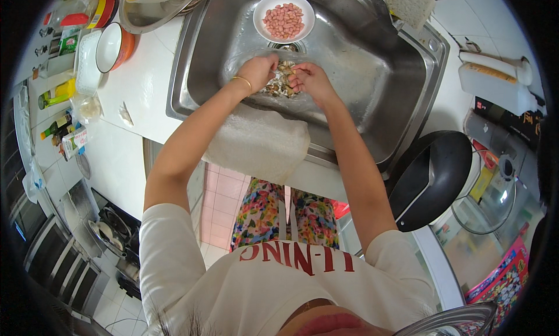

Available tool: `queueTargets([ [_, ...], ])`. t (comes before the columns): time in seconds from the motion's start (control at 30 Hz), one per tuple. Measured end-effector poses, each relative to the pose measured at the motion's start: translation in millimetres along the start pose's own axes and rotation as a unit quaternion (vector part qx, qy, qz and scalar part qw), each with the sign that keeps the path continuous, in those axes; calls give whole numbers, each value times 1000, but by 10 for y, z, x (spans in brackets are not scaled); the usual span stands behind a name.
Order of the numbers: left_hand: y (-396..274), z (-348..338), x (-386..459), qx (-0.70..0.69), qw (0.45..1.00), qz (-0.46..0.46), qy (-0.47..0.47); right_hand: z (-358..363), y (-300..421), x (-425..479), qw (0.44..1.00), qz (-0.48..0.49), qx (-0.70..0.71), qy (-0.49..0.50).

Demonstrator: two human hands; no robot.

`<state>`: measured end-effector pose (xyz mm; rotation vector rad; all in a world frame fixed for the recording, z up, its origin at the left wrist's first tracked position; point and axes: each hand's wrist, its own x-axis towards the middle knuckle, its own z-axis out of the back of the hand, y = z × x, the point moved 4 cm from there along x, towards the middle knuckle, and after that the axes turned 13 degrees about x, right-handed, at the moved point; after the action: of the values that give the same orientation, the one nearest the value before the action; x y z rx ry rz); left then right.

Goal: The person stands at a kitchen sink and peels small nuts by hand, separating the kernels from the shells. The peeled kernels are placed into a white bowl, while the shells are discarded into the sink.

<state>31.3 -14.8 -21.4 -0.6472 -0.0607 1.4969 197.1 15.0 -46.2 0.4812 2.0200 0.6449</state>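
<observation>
A clear plastic bag (pixel 249 58) lies spread in the near part of the steel sink (pixel 362 74). On it is a heap of small brown and white shell-like pieces (pixel 279 88); their exact kind is unclear. My left hand (pixel 258 73), with a gold-coloured bangle at the wrist, is at the heap's left edge, fingers bent. From the right, my right hand (pixel 312 82) reaches over the heap with thumb and forefinger close together. Whether either hand grips a piece cannot be made out. Just beyond, a white bowl (pixel 258 23) holds pink-skinned peanuts (pixel 284 21), beside the drain (pixel 299 47).
A pale cloth (pixel 262 139) drapes over the sink's front edge. To the right, a black wok (pixel 445 178) leans by a glass lid (pixel 484 209). An orange enamel bowl (pixel 126 47), white dish (pixel 88 63) and metal basin (pixel 153 19) stand left. A sponge (pixel 410 6) sits back right.
</observation>
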Motion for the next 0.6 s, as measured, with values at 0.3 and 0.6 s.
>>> queueTargets([
  [0.3, -74, 904, 180, -59, 954, -4, -294, -70, 180, -190, 986, -20, 157, 57],
  [0.6, -474, 554, 92, -275, 947, -15, -165, -229, 487, -251, 984, 57, 168, 7],
])
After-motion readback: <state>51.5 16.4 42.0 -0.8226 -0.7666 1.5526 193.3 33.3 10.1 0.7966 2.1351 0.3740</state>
